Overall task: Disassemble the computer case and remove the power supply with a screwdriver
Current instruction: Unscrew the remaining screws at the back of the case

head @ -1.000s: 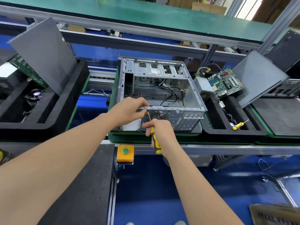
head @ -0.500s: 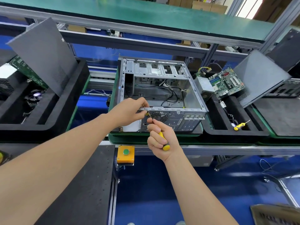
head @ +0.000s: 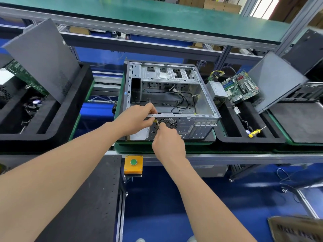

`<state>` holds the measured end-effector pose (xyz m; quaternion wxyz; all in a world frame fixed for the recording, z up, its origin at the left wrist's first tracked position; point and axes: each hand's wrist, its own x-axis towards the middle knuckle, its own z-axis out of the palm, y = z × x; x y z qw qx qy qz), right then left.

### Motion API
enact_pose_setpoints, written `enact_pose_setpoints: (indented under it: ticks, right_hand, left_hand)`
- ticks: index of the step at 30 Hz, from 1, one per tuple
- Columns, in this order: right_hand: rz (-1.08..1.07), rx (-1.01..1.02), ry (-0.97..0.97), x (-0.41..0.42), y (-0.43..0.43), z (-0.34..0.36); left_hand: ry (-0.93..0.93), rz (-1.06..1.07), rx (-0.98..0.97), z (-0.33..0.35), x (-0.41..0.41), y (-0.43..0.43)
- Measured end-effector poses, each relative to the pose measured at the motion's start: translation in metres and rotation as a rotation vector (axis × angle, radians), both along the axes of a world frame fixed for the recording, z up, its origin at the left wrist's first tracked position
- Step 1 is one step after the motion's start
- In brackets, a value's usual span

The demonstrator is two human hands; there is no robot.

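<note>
1. A green shelf [head: 157, 13] is seen across the top, over an aluminium frame.
2. An open case [head: 201, 95] is laid on its side on a green pallet [head: 132, 147], its rear panel turned toward the person; loose black cables are seen inside it.
3. Grey side panels are propped at a slant: one [head: 43, 58] in the left foam tray [head: 52, 133], another [head: 276, 81] at the right.
4. The right foam tray [head: 227, 137] is set just beside the case; a grey power supply [head: 216, 89] and a motherboard [head: 241, 86] are rested on its far edge, well apart from both hands.
5. The left hand [head: 136, 119] is closed on the case's near top rail, thumb under and fingers over, at the rear panel's left part.
6. The right hand [head: 168, 142] is wrapped around a screwdriver [head: 157, 124], just below and right of the left hand; only the thin shaft is shown, angled up toward the rear panel beside the fan grille [head: 167, 122]. Whether the tip is seated on a screw cannot be told.
7. An orange box with a green button [head: 133, 162] is fixed below the pallet.
8. A second, yellow-handled screwdriver [head: 255, 132] is left lying in the right tray.
</note>
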<state>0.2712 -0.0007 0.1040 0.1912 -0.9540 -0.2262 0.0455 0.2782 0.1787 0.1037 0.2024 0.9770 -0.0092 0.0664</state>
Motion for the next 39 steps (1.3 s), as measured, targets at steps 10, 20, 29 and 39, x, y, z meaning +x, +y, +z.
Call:
enact_pose_setpoints:
  ticks: [10,20,29,39]
  right_hand:
    - [-0.260,0.943,1.113,0.015,-0.011,0.001]
    - [-0.164,1.678,1.912,0.003,-0.022,-0.010]
    - [-0.171,0.894,0.911,-0.001,-0.008,-0.005]
    - [-0.088,0.207,-0.017,-0.011,0.000,-0.017]
  left_hand:
    - [-0.015,-0.007,0.004,0.001,-0.001,0.000]
    - [-0.031,-0.025,0.011,-0.003,0.001,0.001]
    - [-0.029,-0.031,0.008,-0.004,0.000,0.002]
    - [-0.041,-0.025,0.029,-0.007,0.003,0.002]
